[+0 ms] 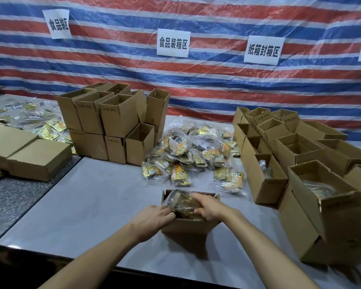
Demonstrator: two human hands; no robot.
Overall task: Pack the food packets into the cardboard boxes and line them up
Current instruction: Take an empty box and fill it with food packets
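Note:
A small open cardboard box (188,228) stands on the grey table in front of me. A clear bag of yellow food packets (181,202) sits tilted in its opening. My left hand (154,217) grips the bag's left edge at the box rim. My right hand (211,207) lies over the bag's right side, fingers curled round it. Beyond the box lies a heap of more packet bags (192,155).
A stack of empty open boxes (113,122) stands at the back left. Rows of open boxes (300,163), some holding packets, fill the right side. Two flat closed boxes (29,155) and loose packets (50,128) lie far left. A striped tarp hangs behind.

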